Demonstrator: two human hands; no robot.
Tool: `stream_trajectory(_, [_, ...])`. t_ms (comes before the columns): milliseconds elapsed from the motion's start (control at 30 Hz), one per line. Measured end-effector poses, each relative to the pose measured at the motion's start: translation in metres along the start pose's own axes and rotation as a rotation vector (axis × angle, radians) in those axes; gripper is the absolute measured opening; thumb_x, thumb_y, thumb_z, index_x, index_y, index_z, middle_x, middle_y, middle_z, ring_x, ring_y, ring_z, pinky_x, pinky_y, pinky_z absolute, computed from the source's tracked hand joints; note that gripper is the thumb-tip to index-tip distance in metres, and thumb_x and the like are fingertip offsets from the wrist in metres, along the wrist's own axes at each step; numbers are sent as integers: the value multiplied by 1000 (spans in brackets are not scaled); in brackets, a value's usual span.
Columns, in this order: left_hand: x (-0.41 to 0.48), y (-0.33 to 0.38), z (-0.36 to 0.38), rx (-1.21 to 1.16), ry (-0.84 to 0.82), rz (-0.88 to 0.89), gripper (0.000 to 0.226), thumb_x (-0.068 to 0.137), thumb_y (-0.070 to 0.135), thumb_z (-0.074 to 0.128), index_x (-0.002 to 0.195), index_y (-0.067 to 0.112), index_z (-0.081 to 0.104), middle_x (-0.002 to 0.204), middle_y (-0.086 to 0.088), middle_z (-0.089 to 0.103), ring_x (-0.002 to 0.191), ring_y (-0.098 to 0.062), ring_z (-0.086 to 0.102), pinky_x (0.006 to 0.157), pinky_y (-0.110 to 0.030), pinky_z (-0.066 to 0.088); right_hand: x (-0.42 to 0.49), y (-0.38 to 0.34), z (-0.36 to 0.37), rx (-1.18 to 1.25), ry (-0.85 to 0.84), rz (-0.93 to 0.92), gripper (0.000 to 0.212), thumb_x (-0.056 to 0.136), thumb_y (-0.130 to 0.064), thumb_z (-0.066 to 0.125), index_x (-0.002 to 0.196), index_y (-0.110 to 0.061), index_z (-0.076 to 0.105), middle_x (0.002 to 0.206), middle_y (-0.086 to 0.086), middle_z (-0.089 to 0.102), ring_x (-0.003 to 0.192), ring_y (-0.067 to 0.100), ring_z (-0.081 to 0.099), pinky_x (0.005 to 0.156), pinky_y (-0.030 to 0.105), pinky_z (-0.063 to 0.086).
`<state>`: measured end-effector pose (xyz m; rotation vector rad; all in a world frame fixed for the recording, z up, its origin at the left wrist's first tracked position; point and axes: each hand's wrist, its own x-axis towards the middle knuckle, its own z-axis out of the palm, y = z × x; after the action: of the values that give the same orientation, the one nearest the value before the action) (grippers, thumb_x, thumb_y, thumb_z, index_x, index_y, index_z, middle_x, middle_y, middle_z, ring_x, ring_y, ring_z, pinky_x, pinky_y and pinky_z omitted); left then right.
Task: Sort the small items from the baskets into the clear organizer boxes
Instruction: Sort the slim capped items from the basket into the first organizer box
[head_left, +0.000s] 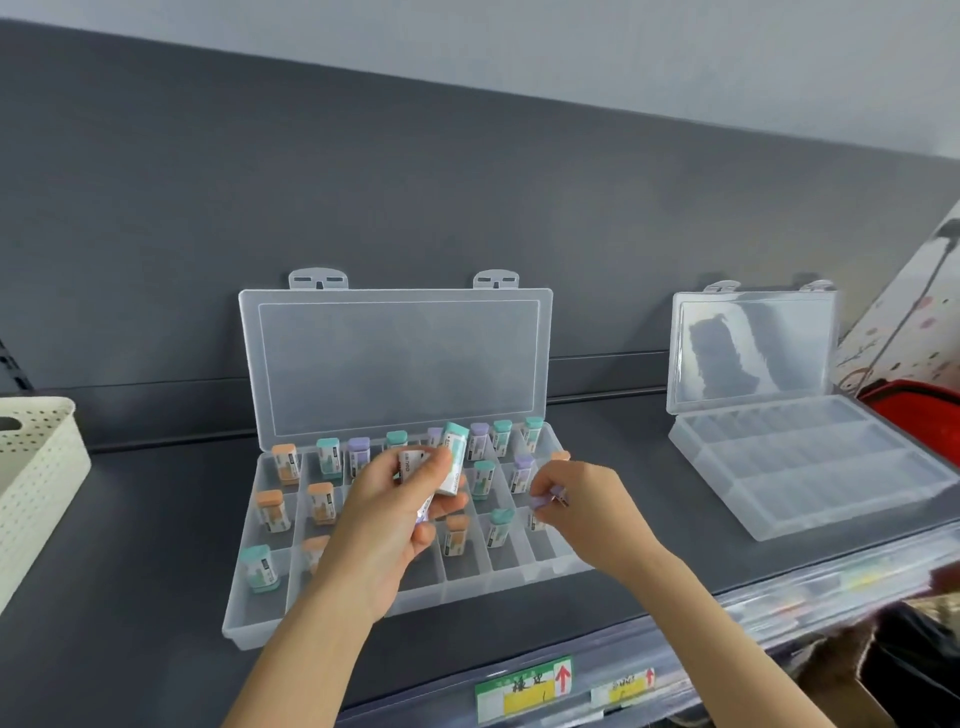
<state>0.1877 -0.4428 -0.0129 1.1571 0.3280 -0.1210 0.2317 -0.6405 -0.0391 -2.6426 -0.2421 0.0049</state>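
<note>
A clear organizer box (244, 618) lies open on the dark shelf, its lid leaning on the back panel. Several small erasers with orange, teal or purple ends stand in its compartments, such as an orange one (271, 511). My left hand (387, 514) hovers over the middle of the box and grips a few erasers, a teal-tipped eraser (453, 457) sticking up on top. My right hand (582, 506) pinches a purple-tipped eraser (545, 500) over the box's right-hand compartments. A second clear organizer box (810, 467) stands open at the right with nothing in it.
A cream perforated basket (36, 483) sits at the left edge of the shelf. A red bin (919, 410) is behind the second box at far right. Price labels (524, 686) run along the shelf's front edge.
</note>
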Motion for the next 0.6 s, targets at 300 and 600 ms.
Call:
stream_trajectory(300, [6, -1, 2, 34, 1, 16, 32, 80, 31, 68, 107, 15, 63, 100, -9, 71, 73, -16, 70, 38, -14, 37, 6, 8, 6, -53, -32, -33, 8, 89, -20, 63, 93, -16, 69, 99, 1, 62, 82, 15, 61, 73, 23, 52])
stream_trajectory(600, [9, -4, 18, 18, 55, 31, 29, 82, 28, 67, 107, 14, 63, 100, -11, 70, 72, -16, 70, 39, -14, 37, 10, 20, 5, -102, -69, -175, 9, 91, -18, 61, 99, -17, 62, 100, -5, 58, 83, 12, 60, 73, 19, 51])
